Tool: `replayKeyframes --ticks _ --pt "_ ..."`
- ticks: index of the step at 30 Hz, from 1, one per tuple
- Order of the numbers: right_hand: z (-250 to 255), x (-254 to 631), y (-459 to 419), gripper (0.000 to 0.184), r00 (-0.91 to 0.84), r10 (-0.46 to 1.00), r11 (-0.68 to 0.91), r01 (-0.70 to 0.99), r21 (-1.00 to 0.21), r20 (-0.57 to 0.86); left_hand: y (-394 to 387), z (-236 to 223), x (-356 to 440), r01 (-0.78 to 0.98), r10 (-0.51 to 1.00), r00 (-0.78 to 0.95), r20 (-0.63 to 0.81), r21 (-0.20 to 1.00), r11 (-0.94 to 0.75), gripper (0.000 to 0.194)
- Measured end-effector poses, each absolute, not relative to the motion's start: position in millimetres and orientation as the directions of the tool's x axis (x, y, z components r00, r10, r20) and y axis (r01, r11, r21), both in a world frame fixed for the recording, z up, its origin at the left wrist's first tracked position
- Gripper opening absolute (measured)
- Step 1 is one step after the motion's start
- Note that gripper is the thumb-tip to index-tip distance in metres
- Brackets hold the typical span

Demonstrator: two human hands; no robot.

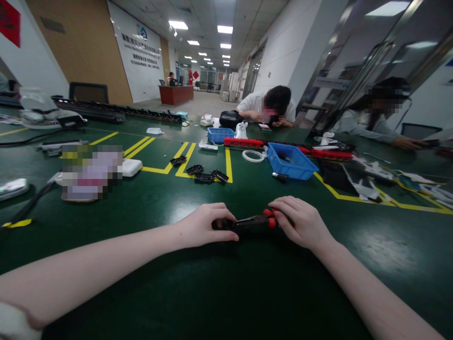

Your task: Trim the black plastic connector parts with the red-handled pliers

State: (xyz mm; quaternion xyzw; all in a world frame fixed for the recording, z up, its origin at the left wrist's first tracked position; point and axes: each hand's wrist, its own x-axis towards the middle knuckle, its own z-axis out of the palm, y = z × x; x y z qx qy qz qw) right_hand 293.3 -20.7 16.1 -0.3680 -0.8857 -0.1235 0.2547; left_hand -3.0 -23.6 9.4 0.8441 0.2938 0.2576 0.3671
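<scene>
My left hand (203, 225) is closed around a small black part (220, 224), pinched between thumb and fingers; most of the part is hidden. In my right hand (302, 221) are red-handled pliers (254, 220) with long, narrow dark jaws, pointing left. The jaw tips reach the black part at my left fingertips; whether they grip it I cannot tell. Beyond my hands, several similar black pieces (204, 177) lie on the green table (184, 293). Another small black piece (280, 177) rests by the front of a blue bin (295, 165).
A smaller blue bin (221, 136), a white ring (253, 156) and red strips (244, 142) lie farther back. On the left are a blurred-out phone-like object (92, 177) and a white box (130, 167). Two people sit across the table, one with head bent low.
</scene>
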Motion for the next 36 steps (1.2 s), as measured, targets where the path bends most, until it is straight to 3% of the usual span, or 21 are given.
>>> replayKeyframes --ticks 15,36 --pt "15.8 290.6 -22.5 0.02 -0.595 0.598 0.707 0.707 -0.005 0.537 -15.7 3.3 -5.0 0.336 0.644 0.741 0.19 0.726 -0.6 0.03" --pt "12.8 284.1 -22.7 0.022 -0.648 0.594 0.715 0.697 0.056 0.478 -15.8 3.5 -5.1 0.338 0.621 0.764 0.174 0.713 -0.615 0.026"
